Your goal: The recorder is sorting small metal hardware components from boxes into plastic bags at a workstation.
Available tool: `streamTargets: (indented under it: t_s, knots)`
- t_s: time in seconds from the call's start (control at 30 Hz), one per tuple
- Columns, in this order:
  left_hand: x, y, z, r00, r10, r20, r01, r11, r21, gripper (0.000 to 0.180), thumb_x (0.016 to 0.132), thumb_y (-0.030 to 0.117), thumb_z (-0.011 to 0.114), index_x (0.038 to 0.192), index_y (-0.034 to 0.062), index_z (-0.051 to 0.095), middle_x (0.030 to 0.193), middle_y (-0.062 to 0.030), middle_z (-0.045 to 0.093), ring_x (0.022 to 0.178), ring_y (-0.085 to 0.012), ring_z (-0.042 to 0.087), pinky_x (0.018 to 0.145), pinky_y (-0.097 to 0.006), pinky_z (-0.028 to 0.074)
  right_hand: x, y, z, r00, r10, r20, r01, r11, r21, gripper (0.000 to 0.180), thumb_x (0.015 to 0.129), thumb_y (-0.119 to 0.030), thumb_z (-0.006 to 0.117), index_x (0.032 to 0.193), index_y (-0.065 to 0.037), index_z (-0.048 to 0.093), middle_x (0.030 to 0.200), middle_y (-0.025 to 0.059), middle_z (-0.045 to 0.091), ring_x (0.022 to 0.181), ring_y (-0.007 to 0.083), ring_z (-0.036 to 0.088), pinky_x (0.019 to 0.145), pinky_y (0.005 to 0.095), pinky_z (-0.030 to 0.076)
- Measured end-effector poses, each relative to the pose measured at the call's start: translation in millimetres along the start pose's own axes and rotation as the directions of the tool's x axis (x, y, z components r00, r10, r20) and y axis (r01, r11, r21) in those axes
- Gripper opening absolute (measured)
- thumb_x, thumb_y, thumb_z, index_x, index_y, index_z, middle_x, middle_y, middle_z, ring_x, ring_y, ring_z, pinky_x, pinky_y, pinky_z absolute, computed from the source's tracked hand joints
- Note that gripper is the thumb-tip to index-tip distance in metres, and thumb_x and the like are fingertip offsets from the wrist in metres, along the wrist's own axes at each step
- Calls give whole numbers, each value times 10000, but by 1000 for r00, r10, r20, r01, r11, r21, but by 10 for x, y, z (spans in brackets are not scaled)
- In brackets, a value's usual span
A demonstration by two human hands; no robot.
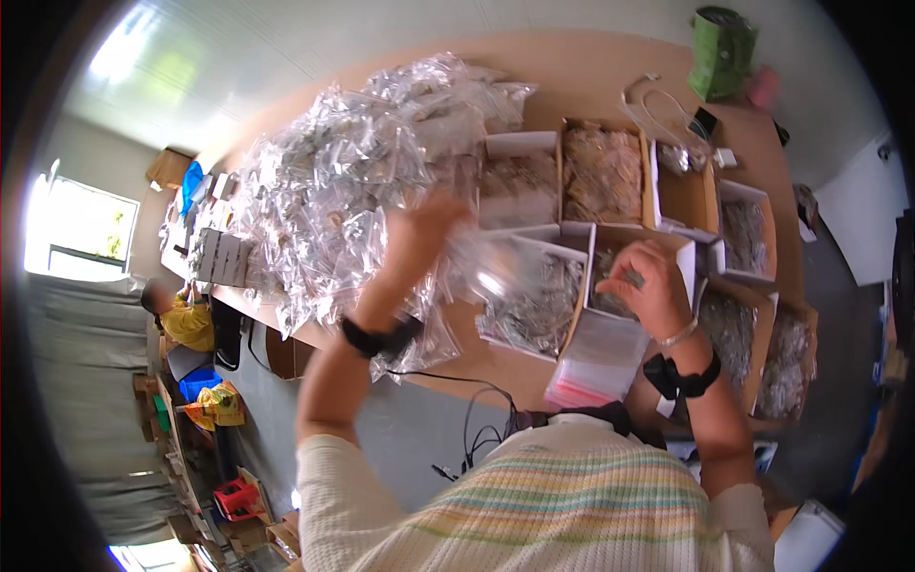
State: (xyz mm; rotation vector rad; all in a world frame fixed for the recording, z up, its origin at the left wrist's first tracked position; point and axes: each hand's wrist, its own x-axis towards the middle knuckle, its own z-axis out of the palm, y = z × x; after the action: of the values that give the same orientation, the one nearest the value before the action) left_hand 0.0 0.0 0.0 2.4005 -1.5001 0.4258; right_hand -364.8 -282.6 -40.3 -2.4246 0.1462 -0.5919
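Observation:
My left hand (pixel 419 238), smeared by motion, is over the right side of a large heap of filled clear bags (pixel 334 172). A blurred clear plastic bag (pixel 491 272) hangs from its fingers, above an open box of small packets (pixel 538 305). My right hand (pixel 658 291) is over a white-walled box (pixel 681 253) to the right. Its fingers are curled together; what they hold, if anything, is too small to make out. Below that hand lies a stack of flat clear bags (pixel 600 353) with red edges.
Several more open boxes surround my right hand, including one with brownish packets (pixel 602 176) and a mostly bare one (pixel 684 205). A green bag (pixel 721 55) and a white cable (pixel 658 100) lie at the far right. A person in yellow (pixel 188 322) is at far left.

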Motion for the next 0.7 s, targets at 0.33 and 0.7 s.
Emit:
streamTargets:
  t_s: [0.33,0.7]
  knots:
    - [170,36,-1141,970,-242,33,207,886,415,320,963,268,611,1242,110,624,922,-166,681,781,-329,670,650,-440,521,-1577,639,1014,742,421,522,-409,901,-146,654,586,-198,918,1124,-83,565,1141,150,540,1070,304,579,872,403,515]
    - [-1373,2778,1021,709,340,617,130,797,-589,342,862,166,698,1192,82,666,1026,-130,658,909,-358,653,777,-440,532,-1876,854,1190,658,553,511,-594,798,-99,200,768,-278,785,816,-95,724,881,89,708,937,300,665,800,411,524]
